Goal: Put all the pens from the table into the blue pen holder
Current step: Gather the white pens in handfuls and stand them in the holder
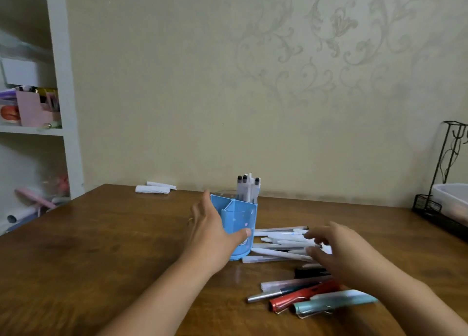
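The blue pen holder stands upright in the middle of the wooden table, with several white pens upright in its back compartment. My left hand grips the holder from the left, thumb across its front. Right of the holder lies a pile of white pens. My right hand hovers over that pile with fingers spread and loosely bent, blurred, holding nothing I can see. Nearer me lie a black pen, a red pen and a teal pen.
Two rolled white papers lie at the table's far edge by the wall. A black wire rack and a clear plastic box occupy the right edge. A white shelf unit stands at the left.
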